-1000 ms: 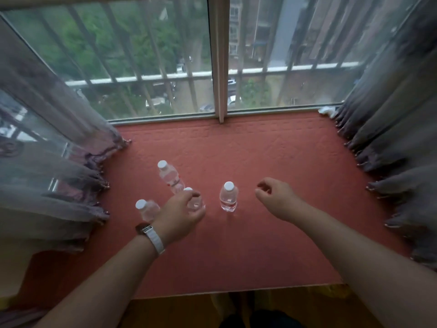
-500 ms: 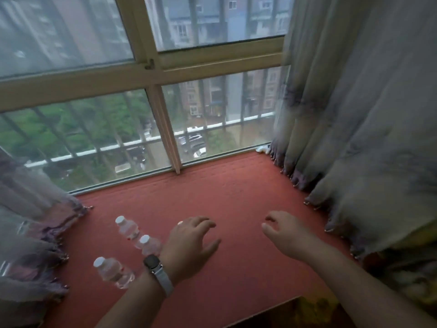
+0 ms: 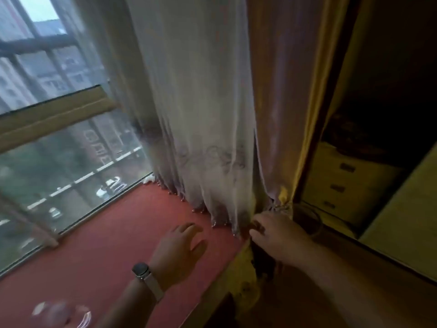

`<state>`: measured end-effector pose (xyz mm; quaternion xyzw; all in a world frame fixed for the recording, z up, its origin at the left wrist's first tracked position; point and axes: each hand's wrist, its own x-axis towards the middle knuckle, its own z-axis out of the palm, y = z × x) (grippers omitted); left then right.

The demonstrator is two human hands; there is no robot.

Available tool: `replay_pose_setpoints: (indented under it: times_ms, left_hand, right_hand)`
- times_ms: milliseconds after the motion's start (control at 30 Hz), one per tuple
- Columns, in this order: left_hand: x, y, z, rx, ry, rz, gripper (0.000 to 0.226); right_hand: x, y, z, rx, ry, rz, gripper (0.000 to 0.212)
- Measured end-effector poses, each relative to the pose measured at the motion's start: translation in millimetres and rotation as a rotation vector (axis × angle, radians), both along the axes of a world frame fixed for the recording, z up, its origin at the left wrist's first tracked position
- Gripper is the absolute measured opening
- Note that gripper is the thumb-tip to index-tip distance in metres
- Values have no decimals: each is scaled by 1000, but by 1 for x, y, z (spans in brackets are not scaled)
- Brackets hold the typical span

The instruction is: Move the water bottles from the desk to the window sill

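Observation:
A blurred clear water bottle [image 3: 59, 314] with a white cap shows at the bottom left, on the red window sill [image 3: 113, 237]. My left hand [image 3: 177, 252], with a watch on the wrist, hovers over the sill with its fingers spread and nothing in it. My right hand [image 3: 276, 235] is past the sill's right end, near the hem of the curtains, fingers loosely curled and holding nothing. The other bottles are out of view.
A sheer pale curtain [image 3: 201, 114] and a yellow drape [image 3: 314, 119] hang down to the sill's right end. The window [image 3: 59, 150] runs along the left. A yellow cabinet with drawers [image 3: 340, 183] stands in the dark at the right.
The view has swung to the right, away from the bottles. My left hand has come off the bottle group and both hands have moved right toward the curtain.

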<state>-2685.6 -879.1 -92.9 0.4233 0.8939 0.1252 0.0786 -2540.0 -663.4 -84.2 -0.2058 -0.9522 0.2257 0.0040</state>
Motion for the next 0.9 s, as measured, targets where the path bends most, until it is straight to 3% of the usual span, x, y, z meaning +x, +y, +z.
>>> replay_pose_setpoints:
  times_ms: [100, 233, 400, 600, 733, 900]
  left_hand:
    - [27, 61, 8, -13, 14, -118, 59]
    - [63, 134, 25, -18, 20, -289, 69]
    - [100, 220, 21, 26, -35, -487, 37]
    - [156, 319, 3, 10, -29, -682, 76]
    - [187, 392, -12, -50, -55, -814, 79]
    - [205, 489, -37, -61, -128, -947, 46]
  right_hand:
    - [54, 42, 5, -35, 15, -109, 35]
    - [121, 88, 15, -40, 23, -266, 41]
    - [192, 127, 16, -41, 27, -491, 45]
    - [267, 165, -1, -10, -6, -716, 44]
    - [302, 204, -17, -18, -57, -831, 44]
    - [327, 270, -24, -25, -129, -950, 41]
